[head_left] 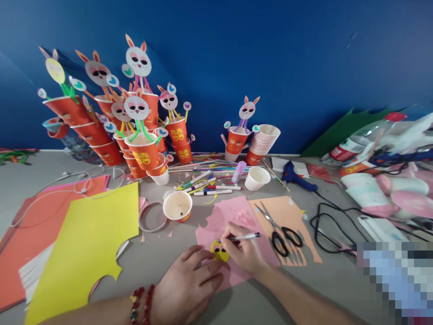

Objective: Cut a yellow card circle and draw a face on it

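Observation:
A small yellow paper circle [221, 256] with dark eye shapes and pink patches lies on a pink paper sheet [241, 273]. My left hand [189, 282] rests flat beside it, fingers stretched out and fingertips touching its left edge. A slim pen [248, 236] with a dark end is gripped in my right hand [241, 253], its tip on or just above the circle; the fingers partly hide the tip. Black-handled scissors [279, 232] lie partly spread on an orange paper sheet [294, 210] to the right.
Red paper cups with rabbit-faced figures [138, 108] stand at the back left. Markers [213, 192], a white cup [257, 178] and a brown-stained cup [177, 206] sit ahead. Yellow paper [91, 234] covers the left side; a blue glue gun [297, 177] with a black cord lies right.

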Demonstrator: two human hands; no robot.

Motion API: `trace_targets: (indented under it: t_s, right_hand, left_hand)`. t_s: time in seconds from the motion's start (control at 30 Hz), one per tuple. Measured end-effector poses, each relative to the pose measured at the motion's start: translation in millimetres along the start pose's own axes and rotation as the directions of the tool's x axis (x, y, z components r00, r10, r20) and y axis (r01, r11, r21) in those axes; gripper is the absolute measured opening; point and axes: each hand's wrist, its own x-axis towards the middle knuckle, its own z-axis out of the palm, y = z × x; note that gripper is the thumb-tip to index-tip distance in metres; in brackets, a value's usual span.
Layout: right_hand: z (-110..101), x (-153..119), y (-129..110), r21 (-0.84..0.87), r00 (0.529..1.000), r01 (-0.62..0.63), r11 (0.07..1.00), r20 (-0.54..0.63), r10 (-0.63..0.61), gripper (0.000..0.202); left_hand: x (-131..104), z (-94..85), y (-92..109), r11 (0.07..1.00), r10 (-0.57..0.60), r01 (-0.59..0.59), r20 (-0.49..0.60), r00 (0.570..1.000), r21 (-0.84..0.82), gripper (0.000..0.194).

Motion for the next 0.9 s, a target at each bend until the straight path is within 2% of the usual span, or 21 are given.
trace_targets:
  t_s: [0.1, 0.17, 0.43, 0.63, 0.9]
  right_hand:
    - [0.4, -1.3, 1.9, 0.050, 0.999, -0.012, 0.999, -0.042, 0.014, 0.019]
    - [0.7, -1.9, 2.7, 0.077, 0.999, -0.021, 0.997, -0.031, 0.024, 0.019]
    - [0.3, -0.8, 2.4, -0.001, 0.999, 0.042, 0.999, -0.001, -0.042, 0.017]
    - [1.4, -0.5, 3.5, -0.046, 0.999, 0.047, 0.998, 0.009, -0.046, 0.017]
    - [1.1, -1.3, 4.3, -0.002, 0.998, 0.038, 0.999, -0.051, -0.038, 0.020]
  left_hand:
    - [0.1, -0.4, 0.1, 1.000, 0.007, -0.007, -0.007, 1.000, 0.012, 0.024]
    - [0.2, 0.0, 0.1, 1.000, 0.004, -0.004, -0.006, 1.000, 0.012, 0.024]
    - [-0.1, -0.2, -0.6, 1.000, -0.012, 0.013, 0.018, 1.000, -0.027, 0.023]
    - [0.0, -4.2, 0.1, 0.999, -0.002, 0.003, 0.044, 0.999, -0.033, 0.026]
    - [0.4, -1.3, -0.9, 1.000, -0.004, 0.004, 0.019, 1.000, -0.023, 0.025]
